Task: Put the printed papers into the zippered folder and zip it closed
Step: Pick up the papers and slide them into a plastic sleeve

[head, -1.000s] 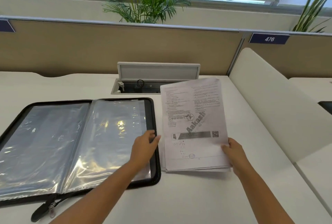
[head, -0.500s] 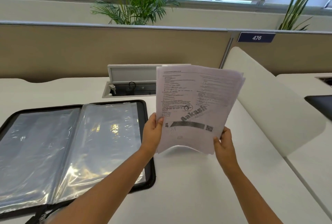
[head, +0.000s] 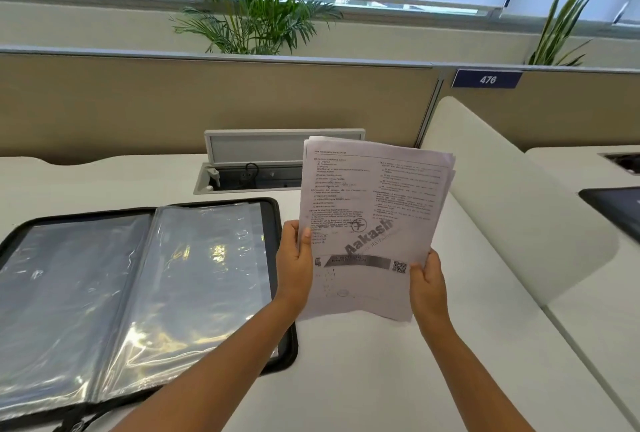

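Printed papers (head: 372, 224) now lifted off counter (head: 346, 379), pinched by left hand (head: 295, 260) and right hand (head: 426, 284) beside open zippered folder (head: 138, 293); insertion next.

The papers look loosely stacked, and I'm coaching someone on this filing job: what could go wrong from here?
The printed papers are fanned at the top corner, so sheets may slip apart or snag on entry. The left hand and right hand both hold the stack, leaving none to open a clear sleeve of the zippered folder. Corners might crumple.

Both hands (head: 360, 269) grip printed papers (head: 372, 210) beside open folder (head: 138, 293).
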A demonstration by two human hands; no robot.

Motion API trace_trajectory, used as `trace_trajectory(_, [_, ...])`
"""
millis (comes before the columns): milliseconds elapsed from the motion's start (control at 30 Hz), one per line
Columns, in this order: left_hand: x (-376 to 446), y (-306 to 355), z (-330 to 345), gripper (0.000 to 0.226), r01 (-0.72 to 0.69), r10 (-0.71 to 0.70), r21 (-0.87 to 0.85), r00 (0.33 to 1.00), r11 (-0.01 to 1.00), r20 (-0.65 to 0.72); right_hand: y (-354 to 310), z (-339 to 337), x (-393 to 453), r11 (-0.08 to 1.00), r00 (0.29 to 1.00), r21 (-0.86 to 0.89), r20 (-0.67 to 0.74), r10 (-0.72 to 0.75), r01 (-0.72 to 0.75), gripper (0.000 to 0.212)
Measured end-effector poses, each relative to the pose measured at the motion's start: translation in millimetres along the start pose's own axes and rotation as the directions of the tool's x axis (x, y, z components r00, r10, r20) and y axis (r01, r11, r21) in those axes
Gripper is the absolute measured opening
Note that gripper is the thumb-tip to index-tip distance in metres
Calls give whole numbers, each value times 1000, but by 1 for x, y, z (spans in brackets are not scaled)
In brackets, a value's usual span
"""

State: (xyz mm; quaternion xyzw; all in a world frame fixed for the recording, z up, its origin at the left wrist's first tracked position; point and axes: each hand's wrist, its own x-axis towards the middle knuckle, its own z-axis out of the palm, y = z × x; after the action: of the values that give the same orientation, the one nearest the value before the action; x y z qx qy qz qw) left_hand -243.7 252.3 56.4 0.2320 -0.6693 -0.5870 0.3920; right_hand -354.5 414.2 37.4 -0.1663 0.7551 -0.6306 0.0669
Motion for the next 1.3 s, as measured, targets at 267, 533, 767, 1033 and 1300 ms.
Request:
trace_trajectory(267, [-4, -3, 4, 7, -19, 19, -27, 1000, 999, 15, -4, -1, -6, 996, 998, 52, -19, -67, 68, 29])
trace_trajectory(533, [-5, -8, 8, 17, 32, -31, -9, 998, 999, 55, -2, -1, -6, 997, 998, 40, -26, -58, 59, 33])
trace_trajectory(767, [-2, -4, 10, 22, -36, 36, 35, 999, 999, 21, -3, 2, -2, 997, 996, 20, -57, -74, 75, 30])
trace_trajectory(1033, [-4, -14, 6, 20, 4, -6, 45, 999, 999, 41, 2, 6, -4, 998, 995, -46, -83, -55, 51, 29])
trace_trajectory(1300, [2, -14, 0, 21, 16, -23, 111, 998, 994, 63, -3, 2, 1, 988, 993, -130, -72, -89, 79, 12])
